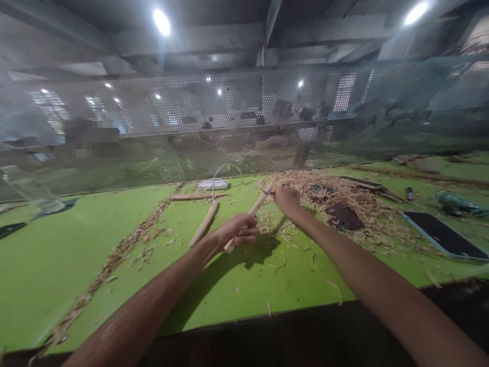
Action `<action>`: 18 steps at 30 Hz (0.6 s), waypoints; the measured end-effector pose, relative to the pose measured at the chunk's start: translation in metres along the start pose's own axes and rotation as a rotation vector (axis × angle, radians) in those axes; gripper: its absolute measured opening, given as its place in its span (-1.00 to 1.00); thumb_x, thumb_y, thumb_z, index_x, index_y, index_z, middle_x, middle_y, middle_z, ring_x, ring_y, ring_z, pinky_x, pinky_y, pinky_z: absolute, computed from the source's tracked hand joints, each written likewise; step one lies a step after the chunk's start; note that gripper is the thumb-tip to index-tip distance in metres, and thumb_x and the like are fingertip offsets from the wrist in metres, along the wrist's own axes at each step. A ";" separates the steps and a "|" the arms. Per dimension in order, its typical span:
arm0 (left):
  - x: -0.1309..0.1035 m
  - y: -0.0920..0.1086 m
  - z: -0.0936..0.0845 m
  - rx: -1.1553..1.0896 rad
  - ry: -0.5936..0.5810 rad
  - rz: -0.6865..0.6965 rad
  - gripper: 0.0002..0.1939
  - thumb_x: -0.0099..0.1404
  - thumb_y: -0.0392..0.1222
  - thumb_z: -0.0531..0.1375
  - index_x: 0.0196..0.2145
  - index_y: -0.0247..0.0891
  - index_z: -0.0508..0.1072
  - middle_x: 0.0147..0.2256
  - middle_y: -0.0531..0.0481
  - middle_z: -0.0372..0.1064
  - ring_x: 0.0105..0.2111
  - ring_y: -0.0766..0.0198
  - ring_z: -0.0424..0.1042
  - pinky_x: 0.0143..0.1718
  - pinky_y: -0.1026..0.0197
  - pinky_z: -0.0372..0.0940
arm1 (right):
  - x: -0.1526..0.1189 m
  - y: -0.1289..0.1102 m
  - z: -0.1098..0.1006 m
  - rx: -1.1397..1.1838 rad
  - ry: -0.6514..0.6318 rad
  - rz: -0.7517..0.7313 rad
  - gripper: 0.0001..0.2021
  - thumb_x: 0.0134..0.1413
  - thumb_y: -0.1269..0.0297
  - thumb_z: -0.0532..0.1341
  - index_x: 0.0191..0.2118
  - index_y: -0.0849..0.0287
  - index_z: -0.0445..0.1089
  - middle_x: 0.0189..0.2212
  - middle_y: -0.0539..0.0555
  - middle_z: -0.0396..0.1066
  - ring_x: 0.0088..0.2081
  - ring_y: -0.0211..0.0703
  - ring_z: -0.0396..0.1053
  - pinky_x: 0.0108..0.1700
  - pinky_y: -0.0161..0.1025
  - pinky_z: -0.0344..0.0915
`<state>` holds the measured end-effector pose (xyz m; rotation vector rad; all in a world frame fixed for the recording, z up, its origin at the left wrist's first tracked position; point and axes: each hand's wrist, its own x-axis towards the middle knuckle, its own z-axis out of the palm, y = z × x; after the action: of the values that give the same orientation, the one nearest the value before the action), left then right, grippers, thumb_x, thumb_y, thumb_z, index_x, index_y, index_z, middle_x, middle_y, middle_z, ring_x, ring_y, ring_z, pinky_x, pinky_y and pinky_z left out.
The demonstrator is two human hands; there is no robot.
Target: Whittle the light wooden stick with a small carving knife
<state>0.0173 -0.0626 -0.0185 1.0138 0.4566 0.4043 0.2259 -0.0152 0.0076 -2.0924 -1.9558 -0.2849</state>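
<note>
The stick point(260, 202) was held just above the table point(286, 285), slanted up and away, its near end jutting out below the left hand point(239, 230). By that hand it was gripped in curled fingers, low on its length. The right hand point(287, 200) was closed in a fist round a tool point(266, 192), of which only a small grey part was shown, set against the stick near its far end; its shape could not be told.

By its slim, pale look, the stick was judged to be light and stiff, unlikely to be bent by the grip, perhaps a little slick where smooth. The lower half was judged the best place for a hold, well apart from the tool. Near the left hand a rod point(204, 224) was laid, and shavings point(370, 206) were heaped beyond the right.
</note>
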 end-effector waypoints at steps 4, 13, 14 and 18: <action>-0.013 0.007 0.003 0.129 -0.086 0.008 -0.85 0.34 -0.28 0.12 -0.38 -0.23 0.20 -0.67 0.23 0.10 -0.78 0.50 0.04 -0.80 0.46 -0.01 | 0.009 0.029 0.001 0.058 -0.064 0.185 -0.69 0.25 0.29 0.13 -0.10 0.37 0.54 -0.19 0.39 0.52 -0.12 -0.01 0.47 -0.18 -0.31 0.26; -0.013 0.016 -0.025 0.132 0.017 0.169 -0.78 0.38 -0.22 0.09 -0.43 -0.21 0.16 -0.69 0.25 0.06 -0.79 0.52 0.00 -0.80 0.46 -0.03 | -0.001 0.022 -0.018 0.122 0.084 0.110 -0.59 0.30 0.16 0.03 -0.15 0.32 0.57 -0.32 0.28 0.52 -0.27 -0.05 0.46 -0.28 -0.30 0.26; -0.012 0.014 -0.025 0.126 0.011 0.168 -0.77 0.37 -0.22 0.09 -0.44 -0.21 0.15 -0.69 0.24 0.06 -0.79 0.52 0.00 -0.80 0.46 -0.04 | -0.005 0.013 -0.018 0.125 0.084 0.049 -0.60 0.30 0.17 0.03 -0.15 0.30 0.57 -0.34 0.24 0.52 -0.29 -0.08 0.46 -0.28 -0.30 0.27; -0.009 0.007 -0.010 0.059 -0.031 0.102 -0.77 0.36 -0.24 0.07 -0.46 -0.21 0.14 -0.69 0.22 0.07 -0.78 0.50 0.02 -0.79 0.45 -0.02 | -0.019 -0.013 -0.013 0.105 0.045 -0.086 -0.66 0.29 0.24 0.06 -0.16 0.28 0.57 -0.34 0.23 0.52 -0.30 -0.09 0.46 -0.25 -0.28 0.30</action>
<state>0.0034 -0.0564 -0.0151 1.1022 0.3914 0.4680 0.2118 -0.0361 0.0143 -1.9248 -1.9926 -0.2382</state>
